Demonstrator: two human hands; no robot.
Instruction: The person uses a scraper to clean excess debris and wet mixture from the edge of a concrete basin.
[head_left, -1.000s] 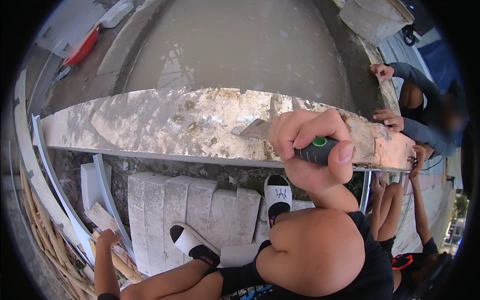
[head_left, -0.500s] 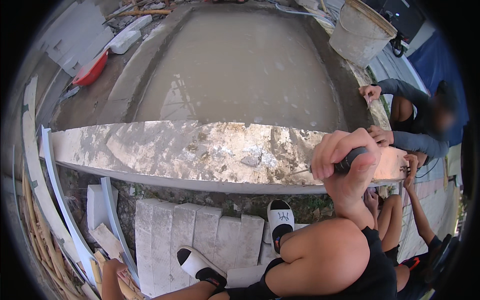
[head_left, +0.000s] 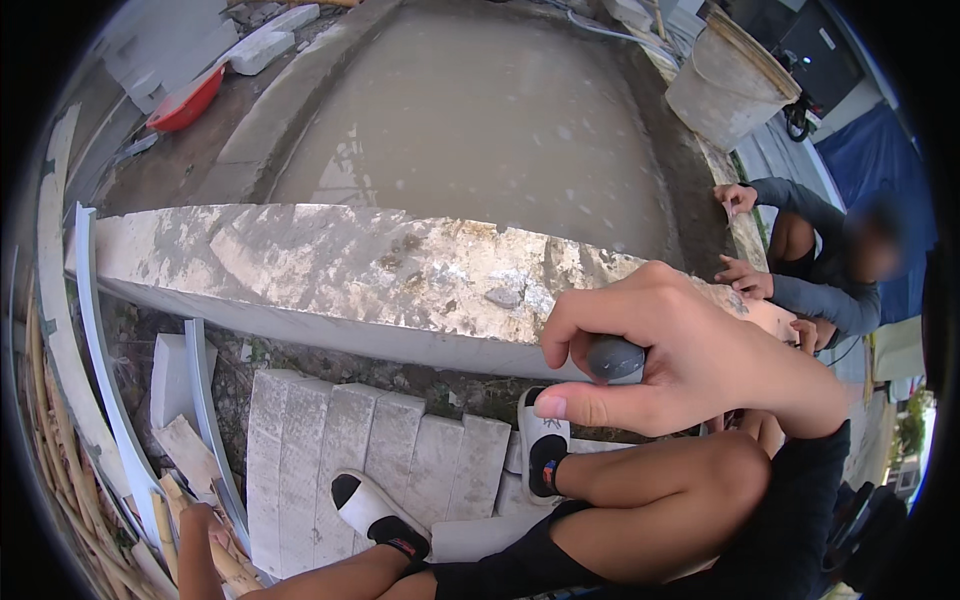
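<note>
My right hand [head_left: 655,345], raised in front of the low wall's near face, is wrapped round the grey-black handle of a screwdriver [head_left: 615,358]. Only the rounded end of the handle shows now; the hand hides the shaft. Beyond it runs the low wall [head_left: 370,262], its top stained, patchy and chipped. At the lower left, my left hand [head_left: 207,525] is beside bamboo poles [head_left: 165,535] and a piece of board [head_left: 188,448]. Its fingers are mostly hidden, so its grip cannot be made out.
Murky water [head_left: 480,125] fills the basin behind the wall. A dirty white bucket [head_left: 732,85] stands on the right rim, near a crouching co-worker [head_left: 825,235] whose hands touch that rim. A red basin [head_left: 190,103] lies far left. Pale blocks [head_left: 370,460] lie beneath my feet.
My right hand has turned over and moved left and slightly down, bringing the handle's end into sight and hiding the thin metal shaft. The whole view has shifted slightly.
</note>
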